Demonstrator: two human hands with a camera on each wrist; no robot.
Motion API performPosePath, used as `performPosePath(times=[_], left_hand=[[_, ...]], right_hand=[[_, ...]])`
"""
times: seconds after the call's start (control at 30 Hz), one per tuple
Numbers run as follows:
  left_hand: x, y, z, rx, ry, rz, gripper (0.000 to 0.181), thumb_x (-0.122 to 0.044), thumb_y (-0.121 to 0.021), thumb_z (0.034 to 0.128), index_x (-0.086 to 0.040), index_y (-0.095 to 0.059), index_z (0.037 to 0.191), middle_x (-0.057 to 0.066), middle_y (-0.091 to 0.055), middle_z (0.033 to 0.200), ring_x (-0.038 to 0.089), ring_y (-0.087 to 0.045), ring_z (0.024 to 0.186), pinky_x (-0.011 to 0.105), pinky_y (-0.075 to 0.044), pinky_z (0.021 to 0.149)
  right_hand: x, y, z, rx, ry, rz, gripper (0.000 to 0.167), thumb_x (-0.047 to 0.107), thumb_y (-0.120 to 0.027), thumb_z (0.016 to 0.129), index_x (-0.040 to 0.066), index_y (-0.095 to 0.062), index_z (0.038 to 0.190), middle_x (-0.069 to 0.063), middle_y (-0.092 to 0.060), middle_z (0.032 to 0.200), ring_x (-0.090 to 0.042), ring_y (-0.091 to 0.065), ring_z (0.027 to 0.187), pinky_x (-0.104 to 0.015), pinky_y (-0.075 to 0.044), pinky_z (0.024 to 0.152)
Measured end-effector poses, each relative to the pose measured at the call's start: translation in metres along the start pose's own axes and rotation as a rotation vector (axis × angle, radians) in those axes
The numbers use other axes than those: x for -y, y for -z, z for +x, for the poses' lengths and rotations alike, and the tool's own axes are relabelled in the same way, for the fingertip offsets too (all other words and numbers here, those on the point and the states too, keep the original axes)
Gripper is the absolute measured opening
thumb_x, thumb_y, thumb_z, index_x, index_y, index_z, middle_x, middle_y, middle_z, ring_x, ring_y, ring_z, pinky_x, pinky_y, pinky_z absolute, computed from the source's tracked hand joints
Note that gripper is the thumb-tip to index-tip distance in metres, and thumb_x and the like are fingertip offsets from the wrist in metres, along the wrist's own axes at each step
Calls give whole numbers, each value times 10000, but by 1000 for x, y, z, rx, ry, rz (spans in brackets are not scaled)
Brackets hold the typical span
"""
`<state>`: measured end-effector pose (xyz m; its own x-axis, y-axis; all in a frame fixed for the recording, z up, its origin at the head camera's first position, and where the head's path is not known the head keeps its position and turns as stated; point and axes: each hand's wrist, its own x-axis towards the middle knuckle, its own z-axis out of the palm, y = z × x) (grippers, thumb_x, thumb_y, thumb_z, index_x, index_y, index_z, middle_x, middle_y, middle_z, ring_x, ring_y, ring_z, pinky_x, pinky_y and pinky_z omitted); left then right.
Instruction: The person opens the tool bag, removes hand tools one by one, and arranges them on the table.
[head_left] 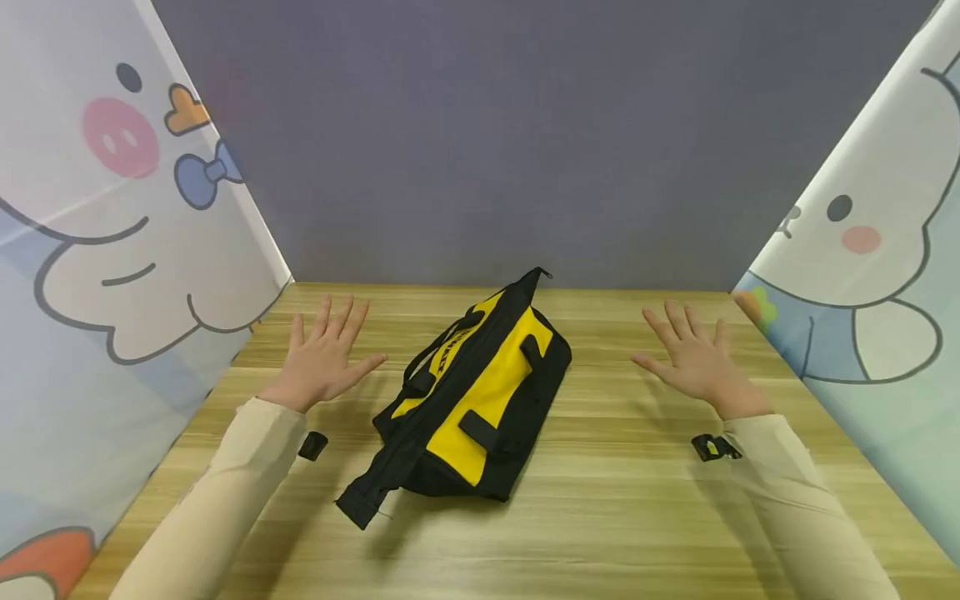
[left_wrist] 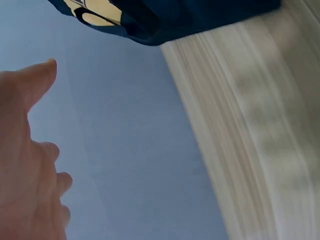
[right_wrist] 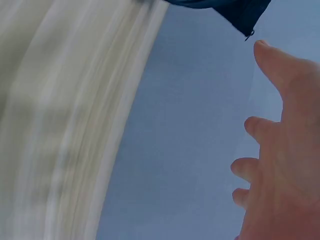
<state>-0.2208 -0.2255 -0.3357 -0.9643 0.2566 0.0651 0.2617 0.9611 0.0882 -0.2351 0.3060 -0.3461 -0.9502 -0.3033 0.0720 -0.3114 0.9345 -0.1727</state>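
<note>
A yellow and black zippered tool bag (head_left: 480, 392) lies slanted across the middle of the table, its zip strip running along the top and a black tab sticking out toward the near side. To its left my left hand (head_left: 322, 358) is held with fingers spread, touching nothing. On the other side my right hand (head_left: 697, 358) is spread in the same way, apart from the bag. In the left wrist view the left hand (left_wrist: 30, 160) has its thumb raised away from the fingers; the bag (left_wrist: 200, 20) shows at the top. The right wrist view shows the right hand (right_wrist: 285, 135) and a corner of the bag (right_wrist: 242, 15).
The wooden table (head_left: 637, 517) ends at a grey panel (head_left: 480, 142) behind. Cartoon-printed curtains close in the left (head_left: 150, 275) and right (head_left: 885, 250) sides. Black straps (head_left: 313, 446) hang below both wrists.
</note>
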Motion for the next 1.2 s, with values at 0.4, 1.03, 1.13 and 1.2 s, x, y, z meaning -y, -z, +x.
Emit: performPosePath(times=[0.4, 1.03, 1.13, 1.2], left_hand=[[-33, 9, 11, -1, -250, -73, 868, -584, -454, 1003, -98, -73, 1612, 136, -37, 1655, 346, 57, 1504, 569, 19, 1176], [-81, 22, 14, 236, -338, -445, 846, -554, -495, 1003, -107, -113, 1610, 152, -130, 1637, 346, -176, 1483, 565, -227, 1150], [-83, 21, 17, 257, -337, -483, 838, -501, -531, 1006, -82, -122, 1605, 170, -149, 1628, 348, -221, 1468, 552, -274, 1135], [-83, 19, 20, 263, -343, -518, 819, -451, -552, 1012, -49, -143, 1597, 198, -191, 1609, 368, -282, 1440, 544, -325, 1109]], right_hand=[[33, 1, 38, -60, 162, 12, 795, 551, -473, 1012, 125, -167, 1609, -217, -20, 1640, -417, 62, 1489, -700, 105, 1089], [71, -8, 114, -186, 273, -15, 633, 312, -562, 1031, 20, -327, 1541, -241, -396, 1491, -428, -324, 1392, -634, -217, 1120], [74, -8, 125, -220, 263, -4, 598, 286, -560, 1034, 7, -358, 1521, -247, -445, 1451, -436, -399, 1336, -635, -288, 1084], [78, -8, 132, -222, 246, 8, 569, 279, -544, 1042, 5, -377, 1512, -245, -451, 1454, -436, -405, 1334, -636, -303, 1073]])
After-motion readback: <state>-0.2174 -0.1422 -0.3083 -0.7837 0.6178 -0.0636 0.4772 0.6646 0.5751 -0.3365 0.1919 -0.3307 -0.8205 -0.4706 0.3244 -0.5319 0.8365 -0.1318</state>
